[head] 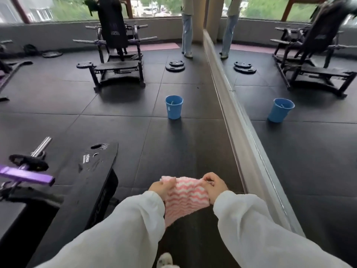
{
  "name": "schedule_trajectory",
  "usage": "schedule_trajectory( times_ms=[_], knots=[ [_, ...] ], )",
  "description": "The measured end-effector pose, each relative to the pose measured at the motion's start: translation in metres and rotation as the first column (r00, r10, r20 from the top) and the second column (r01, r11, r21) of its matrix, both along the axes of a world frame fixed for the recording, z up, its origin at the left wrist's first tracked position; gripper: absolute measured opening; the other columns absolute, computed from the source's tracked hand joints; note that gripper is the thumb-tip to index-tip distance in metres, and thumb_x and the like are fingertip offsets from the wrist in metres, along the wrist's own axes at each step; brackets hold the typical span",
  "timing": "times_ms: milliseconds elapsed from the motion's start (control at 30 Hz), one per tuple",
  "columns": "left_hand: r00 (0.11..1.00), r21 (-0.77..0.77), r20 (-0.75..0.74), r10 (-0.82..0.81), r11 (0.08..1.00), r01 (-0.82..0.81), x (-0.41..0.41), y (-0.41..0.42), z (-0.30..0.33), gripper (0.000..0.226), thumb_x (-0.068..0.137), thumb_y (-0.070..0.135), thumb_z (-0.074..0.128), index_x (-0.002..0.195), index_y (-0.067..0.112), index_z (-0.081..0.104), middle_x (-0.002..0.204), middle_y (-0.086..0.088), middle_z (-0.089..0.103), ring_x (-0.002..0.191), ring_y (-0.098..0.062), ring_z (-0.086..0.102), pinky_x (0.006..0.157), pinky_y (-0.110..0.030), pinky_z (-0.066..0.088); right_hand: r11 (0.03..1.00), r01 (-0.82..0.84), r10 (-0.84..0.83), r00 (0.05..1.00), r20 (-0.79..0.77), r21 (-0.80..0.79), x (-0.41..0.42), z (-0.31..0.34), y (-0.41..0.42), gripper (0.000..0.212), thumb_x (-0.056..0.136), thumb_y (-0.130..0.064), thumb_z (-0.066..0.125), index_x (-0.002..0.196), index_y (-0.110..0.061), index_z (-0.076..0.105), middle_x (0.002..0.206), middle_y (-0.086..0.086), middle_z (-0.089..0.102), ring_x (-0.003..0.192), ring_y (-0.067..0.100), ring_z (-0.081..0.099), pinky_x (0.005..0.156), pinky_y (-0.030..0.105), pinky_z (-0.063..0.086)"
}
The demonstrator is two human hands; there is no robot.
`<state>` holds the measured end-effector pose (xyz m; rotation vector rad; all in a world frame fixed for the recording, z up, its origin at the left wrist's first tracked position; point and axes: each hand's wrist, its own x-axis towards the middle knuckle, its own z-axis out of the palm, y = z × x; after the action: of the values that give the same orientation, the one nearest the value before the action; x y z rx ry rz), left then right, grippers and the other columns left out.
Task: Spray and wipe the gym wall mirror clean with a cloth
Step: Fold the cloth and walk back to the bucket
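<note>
A pink-and-white zigzag cloth (185,198) hangs in front of me, low in the middle of the view. My left hand (159,187) pinches its upper left corner and my right hand (215,185) pinches its upper right corner, so it is stretched between them. The wall mirror (309,142) runs along the right side above a pale ledge (243,132) and reflects the gym floor. No spray bottle is in sight.
A blue bucket (174,106) stands on the black rubber floor ahead, close to the mirror. Weight plates (175,65) lie farther on, near a person's legs (187,35). A black bench (77,180) with a barbell (36,151) sits at my left, a weight machine (117,60) beyond.
</note>
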<state>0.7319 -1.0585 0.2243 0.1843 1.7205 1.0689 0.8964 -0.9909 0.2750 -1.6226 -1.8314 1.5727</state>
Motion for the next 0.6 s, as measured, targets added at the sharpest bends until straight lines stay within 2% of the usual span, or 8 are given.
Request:
schedule_trajectory(
  times_ms=[100,133,200,233,333,400,500,600],
  knots=[
    [0.999,0.043,-0.038,-0.036,0.998,0.038,-0.058,0.066,0.022,0.05,0.082,0.044,0.067,0.115,0.006,0.062,0.11,-0.017,0.067,0.104,-0.037,0.062,0.096,-0.053,0.046,0.995,0.066,-0.072,0.993,-0.091,-0.068,-0.052,0.0,0.067,0.021,0.096,-0.009,0.051,0.083,-0.025,0.056,0.077,0.005,0.054,0.074,0.02,0.055,0.07,0.041,0.051],
    [0.998,0.049,-0.051,-0.033,0.998,0.035,-0.072,0.084,0.028,0.043,0.084,0.04,0.067,0.114,0.009,0.063,0.106,-0.014,0.068,0.102,-0.036,0.063,0.096,-0.053,0.046,0.993,0.097,-0.104,0.99,-0.096,-0.074,-0.064,-0.005,0.088,0.027,0.095,-0.009,0.052,0.076,-0.027,0.056,0.074,0.005,0.053,0.075,0.022,0.054,0.07,0.043,0.05],
    [0.999,0.064,-0.028,-0.033,0.997,0.035,-0.093,0.116,0.036,0.035,0.082,0.039,0.07,0.109,0.017,0.064,0.102,-0.009,0.068,0.1,-0.034,0.064,0.095,-0.052,0.047,0.984,0.143,-0.153,0.984,-0.093,-0.108,-0.087,-0.015,0.127,0.028,0.095,-0.012,0.054,0.072,-0.027,0.054,0.079,0.009,0.057,0.084,0.03,0.057,0.085,0.052,0.052],
    [0.998,0.057,-0.042,-0.043,0.997,0.046,-0.105,0.134,0.034,0.041,0.082,0.038,0.07,0.114,0.014,0.063,0.103,-0.008,0.068,0.099,-0.032,0.064,0.094,-0.049,0.049,0.98,0.152,-0.164,0.982,-0.094,-0.125,-0.099,-0.021,0.147,0.026,0.095,-0.014,0.053,0.073,-0.028,0.054,0.084,0.011,0.059,0.089,0.035,0.059,0.089,0.055,0.05],
    [0.986,0.077,-0.132,-0.098,0.991,0.108,-0.137,0.19,0.035,0.039,0.09,0.027,0.063,0.121,0.004,0.06,0.098,-0.008,0.065,0.086,-0.023,0.062,0.078,-0.033,0.05,0.97,0.19,-0.203,0.976,-0.08,-0.15,-0.132,-0.026,0.2,0.021,0.097,-0.014,0.049,0.079,-0.023,0.051,0.097,0.017,0.06,0.1,0.04,0.059,0.09,0.055,0.049],
    [0.983,0.085,-0.142,-0.113,0.988,0.126,-0.16,0.237,0.028,0.035,0.092,0.022,0.06,0.122,0.006,0.059,0.1,-0.006,0.063,0.087,-0.021,0.06,0.073,-0.03,0.05,0.969,0.195,-0.209,0.975,-0.08,-0.151,-0.16,-0.031,0.248,0.019,0.098,-0.014,0.047,0.081,-0.023,0.051,0.1,0.017,0.059,0.1,0.038,0.058,0.089,0.055,0.051],
    [0.978,0.079,-0.102,-0.182,0.978,0.191,-0.194,0.308,0.027,0.023,0.09,0.023,0.063,0.112,0.021,0.058,0.103,0.001,0.066,0.096,-0.023,0.063,0.09,-0.042,0.052,0.976,0.165,-0.181,0.977,-0.108,-0.142,-0.2,-0.039,0.327,0.006,0.098,-0.018,0.048,0.095,-0.021,0.053,0.107,0.013,0.058,0.102,0.031,0.058,0.091,0.05,0.051],
    [0.975,0.057,-0.115,-0.191,0.978,0.198,-0.23,0.378,0.024,0.024,0.089,0.02,0.064,0.111,0.018,0.057,0.107,0.0,0.065,0.101,-0.024,0.062,0.094,-0.044,0.05,0.982,0.099,-0.117,0.987,-0.108,-0.16,-0.238,-0.038,0.405,0.009,0.093,-0.021,0.058,0.101,-0.018,0.053,0.107,0.01,0.059,0.1,0.026,0.058,0.085,0.043,0.055]
  ],
)
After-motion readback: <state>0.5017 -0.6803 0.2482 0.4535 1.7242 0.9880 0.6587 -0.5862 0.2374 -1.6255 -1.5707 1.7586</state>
